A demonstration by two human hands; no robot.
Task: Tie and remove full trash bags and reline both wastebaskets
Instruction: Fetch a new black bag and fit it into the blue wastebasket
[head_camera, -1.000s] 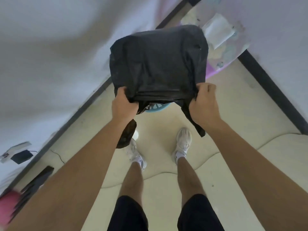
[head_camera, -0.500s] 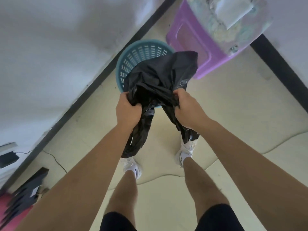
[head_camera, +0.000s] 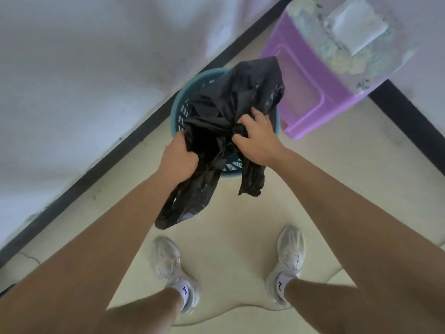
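Head view: black bag (head_camera: 228, 104), held spread at chest height a second ago, now lowered and bunched into mouth of blue wastebasket (head_camera: 177, 109).
Left grip (head_camera: 179, 156) clenched on bag's near edge; right grip (head_camera: 257, 143) pinching a fold.
Judgement: relining under way, rim not yet cuffed.
Basket contents: bag only as far as visible; interior mostly hidden.
Bag tails hang outside.

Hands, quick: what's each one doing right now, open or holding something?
Left hand: grips the black trash bag.
Right hand: grips the same bag, over the blue wastebasket.
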